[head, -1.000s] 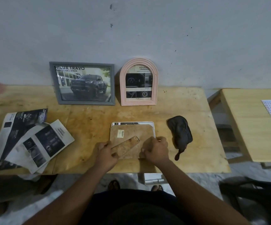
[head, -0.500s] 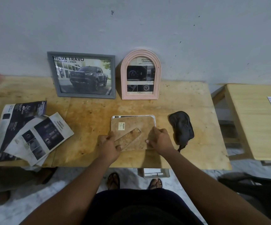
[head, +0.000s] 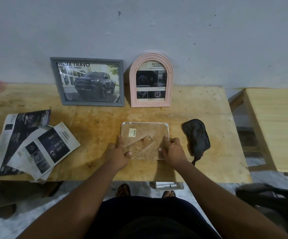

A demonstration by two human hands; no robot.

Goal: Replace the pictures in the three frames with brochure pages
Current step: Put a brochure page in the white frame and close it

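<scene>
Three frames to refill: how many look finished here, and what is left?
Two look done: the grey frame and pink arched frame stand at the wall showing brochure pages. In hand: the third frame lies face down, left hand and right hand on its back. Left: its picture side is hidden, so finishing and standing it up.

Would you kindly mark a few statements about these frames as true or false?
The grey rectangular frame shows a dark pickup truck. True.
The pink arched frame lies flat on the wooden table. False: it stands upright at the wall.
Both the left hand and the right hand touch the face-down white frame with brown backing. True.
The black cloth lies left of that frame. False: it lies to its right.
</scene>
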